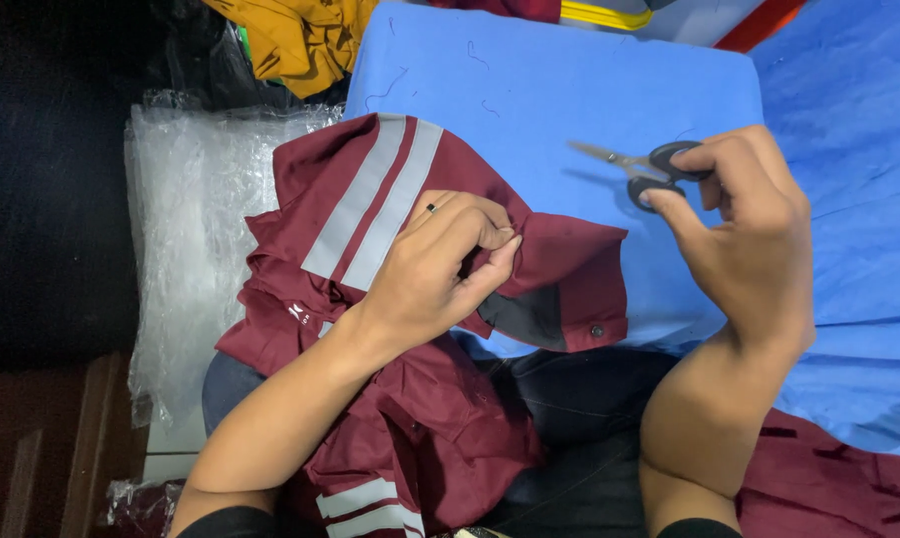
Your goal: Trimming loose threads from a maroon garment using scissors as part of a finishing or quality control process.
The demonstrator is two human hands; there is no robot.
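Observation:
A maroon work jacket (390, 399) with grey reflective stripes lies across my lap and onto a blue cloth-covered surface (529, 90). My left hand (440, 264), a ring on one finger, pinches the fabric near the jacket's cuff (564, 289), which has a dark patch and a snap button. My right hand (749, 239) holds small scissors (639, 167) with black handles, blades closed and pointing left, raised above the blue cloth just right of the cuff.
A stack of clear plastic bags (196, 229) sits at the left. A mustard-yellow garment (300, 40) lies at the top left. More maroon fabric (838, 488) is at the bottom right. Loose thread bits dot the blue cloth.

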